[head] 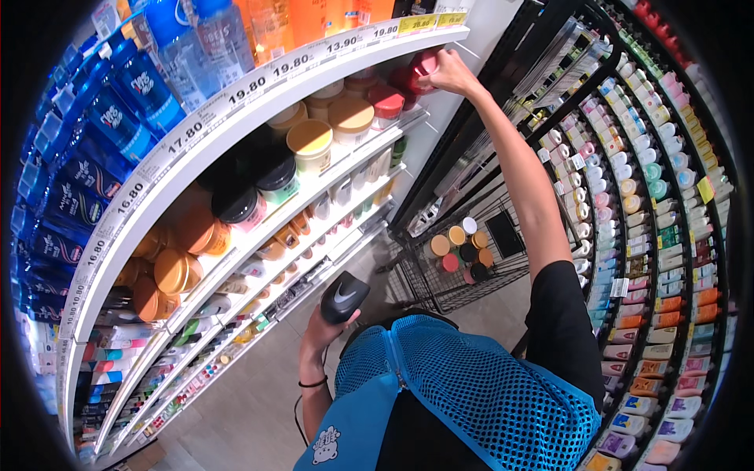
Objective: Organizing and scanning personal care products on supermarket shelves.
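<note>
At the right end of a lit store shelf, my right hand [450, 73] is closed on a red jar [425, 63] under the price-tag rail. Beside it on the same shelf stand a jar with a pinkish-red lid [386, 103], jars with cream and yellow lids [310, 138], black-lidded jars [278, 173] and orange-lidded jars [177, 271]. Low in front of my body, my left hand [330, 324] grips a black handheld barcode scanner [344, 298], its head pointing up; a dark cable hangs below the wrist.
A wire shopping cart [430, 291] holding several lidded jars stands behind the shelf end, near my right side. Blue bottles [121, 118] line the upper shelf at left. A black upright rack [500, 100] and curved-looking rows of bottles [648, 206] fill the right.
</note>
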Demonstrator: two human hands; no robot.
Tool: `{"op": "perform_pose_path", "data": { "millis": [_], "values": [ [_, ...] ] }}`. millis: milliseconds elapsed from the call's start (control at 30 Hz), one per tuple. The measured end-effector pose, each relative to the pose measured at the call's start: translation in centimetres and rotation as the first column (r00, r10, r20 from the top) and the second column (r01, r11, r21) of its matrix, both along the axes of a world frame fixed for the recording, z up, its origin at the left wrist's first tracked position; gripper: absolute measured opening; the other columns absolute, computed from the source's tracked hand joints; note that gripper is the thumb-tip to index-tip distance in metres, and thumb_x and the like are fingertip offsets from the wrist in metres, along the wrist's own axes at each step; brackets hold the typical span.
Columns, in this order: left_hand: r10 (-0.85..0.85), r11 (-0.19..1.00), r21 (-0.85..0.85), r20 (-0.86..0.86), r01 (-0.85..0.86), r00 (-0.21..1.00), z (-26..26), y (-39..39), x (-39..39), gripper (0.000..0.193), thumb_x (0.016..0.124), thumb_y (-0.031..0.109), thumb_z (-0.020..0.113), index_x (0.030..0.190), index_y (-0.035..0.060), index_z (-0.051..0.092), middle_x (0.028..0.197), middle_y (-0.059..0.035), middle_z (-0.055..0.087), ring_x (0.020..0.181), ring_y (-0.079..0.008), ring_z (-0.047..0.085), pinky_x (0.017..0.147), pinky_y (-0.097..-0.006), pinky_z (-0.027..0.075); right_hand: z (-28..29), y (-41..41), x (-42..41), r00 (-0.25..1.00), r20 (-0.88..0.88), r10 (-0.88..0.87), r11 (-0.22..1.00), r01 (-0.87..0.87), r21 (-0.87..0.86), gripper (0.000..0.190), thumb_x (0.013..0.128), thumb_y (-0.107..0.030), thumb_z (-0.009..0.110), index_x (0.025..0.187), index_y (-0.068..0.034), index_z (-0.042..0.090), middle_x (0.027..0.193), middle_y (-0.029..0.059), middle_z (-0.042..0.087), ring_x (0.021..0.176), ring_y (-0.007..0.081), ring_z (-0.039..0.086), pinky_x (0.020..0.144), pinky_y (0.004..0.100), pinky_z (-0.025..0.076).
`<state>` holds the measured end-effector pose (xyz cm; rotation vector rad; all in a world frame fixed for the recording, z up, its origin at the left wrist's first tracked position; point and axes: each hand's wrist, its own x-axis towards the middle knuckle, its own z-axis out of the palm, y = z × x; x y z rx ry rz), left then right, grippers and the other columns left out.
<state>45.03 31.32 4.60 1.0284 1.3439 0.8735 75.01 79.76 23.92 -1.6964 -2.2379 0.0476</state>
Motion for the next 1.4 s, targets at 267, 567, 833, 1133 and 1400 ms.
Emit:
{"op": "perform_pose_path", "data": {
  "millis": [267, 567, 833, 1133, 1400],
  "values": [
    [0.126, 0.991, -0.050, 0.045, -0.124, 0.991, 0.0, -1.1, 3.8, 0.047, 0.079, 0.019, 0.086, 0.118, 0.0039, 0.066, 0.093, -0.0023, 0.071, 0.082, -0.0108, 0.062, 0.072, -0.0292, 0.051, -0.2, 7.5, -1.1, 0.987, 0.105, 0.122, 0.931, -0.077, -0.357, 0.067, 0.071, -0.043, 0.076, 0.125, -0.006, 0.062, 0.126, 0.0197, 0.063, 0.111, 0.0312, 0.064, 0.091, 0.0391, 0.053],
    [0.216, 0.970, -0.133, 0.069, -0.205, 0.974, -0.2, -0.6, 8.1, 0.037, 0.080, 0.016, 0.084, 0.111, 0.0036, 0.068, 0.085, -0.0018, 0.069, 0.068, -0.0098, 0.060, 0.058, -0.0277, 0.049, 2.0, 8.1, -1.8, 0.828, 0.341, 0.446, 0.883, -0.344, -0.320, 0.056, 0.082, -0.040, 0.067, 0.126, -0.006, 0.063, 0.124, 0.0195, 0.066, 0.113, 0.0322, 0.063, 0.097, 0.0394, 0.050],
    [0.202, 0.955, -0.220, -0.015, -0.200, 0.979, 0.8, -0.3, 10.4, 0.030, 0.081, 0.018, 0.084, 0.103, 0.0036, 0.070, 0.082, -0.0021, 0.069, 0.070, -0.0101, 0.061, 0.060, -0.0279, 0.049, 3.1, 4.9, -2.0, 0.840, 0.385, 0.383, 0.893, -0.229, -0.388, 0.044, 0.084, -0.033, 0.063, 0.116, -0.004, 0.068, 0.114, 0.0200, 0.069, 0.105, 0.0342, 0.065, 0.093, 0.0409, 0.051],
    [0.016, 0.975, -0.220, -0.006, -0.017, 1.000, -0.1, 0.9, 10.8, 0.026, 0.083, 0.019, 0.081, 0.102, 0.0042, 0.070, 0.082, -0.0015, 0.068, 0.068, -0.0100, 0.061, 0.061, -0.0273, 0.049, 0.6, 3.0, 0.7, 0.842, 0.404, 0.357, 0.932, -0.350, -0.094, 0.029, 0.079, -0.022, 0.064, 0.098, -0.003, 0.073, 0.097, 0.0222, 0.072, 0.095, 0.0385, 0.069, 0.083, 0.0465, 0.054],
    [-0.051, 0.976, -0.215, -0.022, 0.045, 0.998, -1.0, 2.3, 10.7, 0.040, 0.080, 0.017, 0.084, 0.113, 0.0041, 0.066, 0.080, -0.0019, 0.067, 0.064, -0.0101, 0.060, 0.058, -0.0271, 0.048, -1.4, 6.8, 1.7, 0.822, 0.445, 0.356, 0.912, -0.410, 0.028, 0.023, 0.084, -0.022, 0.067, 0.097, -0.003, 0.071, 0.094, 0.0204, 0.072, 0.094, 0.0394, 0.069, 0.082, 0.0489, 0.055]
  ]
}}
